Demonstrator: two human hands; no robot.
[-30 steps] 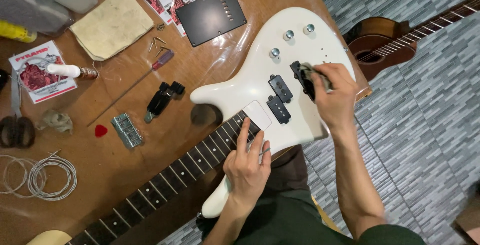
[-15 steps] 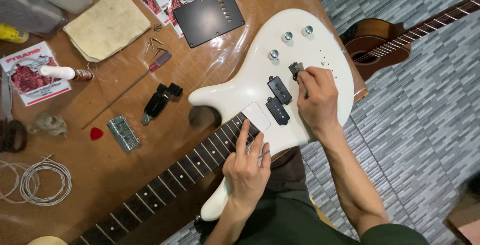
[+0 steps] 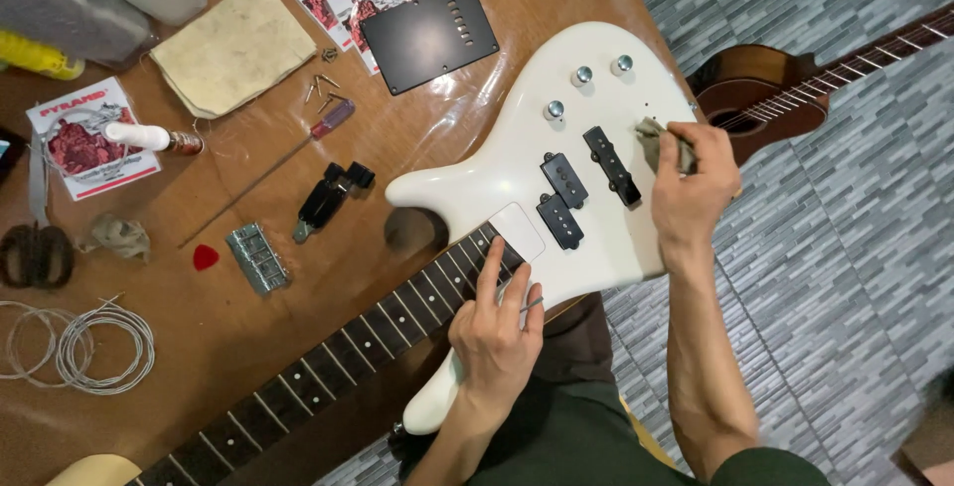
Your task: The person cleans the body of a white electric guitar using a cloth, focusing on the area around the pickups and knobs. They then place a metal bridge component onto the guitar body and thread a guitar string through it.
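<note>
Step in hand looks like wiping: right hand (image 3: 691,193) pinches a small grey rag (image 3: 658,138) on the glossy white stringless bass body (image 3: 517,163), at 3 o'clock of the black bar pickup (image 3: 610,164). Left hand (image 3: 494,332), flat and holding nothing, pins the dark fretboard (image 3: 397,312). Next move needs light pressure around the chrome knobs (image 3: 582,76). Cluttered brown wooden table (image 3: 328,277); grey tiled floor (image 3: 845,247) at 3 o'clock.

Seen from above, a white electric bass guitar body (image 3: 517,168) lies on a brown wooden table (image 3: 248,347), its dark fretted neck (image 3: 328,367) running down to the left. The left hand (image 3: 494,332) rests flat on the neck where it joins the body. The right hand (image 3: 691,193) pinches a small grey cloth (image 3: 656,138) against the body's right edge, just beside a black pickup (image 3: 610,164). A red-handled screwdriver (image 3: 273,163), a red pick (image 3: 205,257) and coiled strings (image 3: 99,347) lie to the left.
</note>
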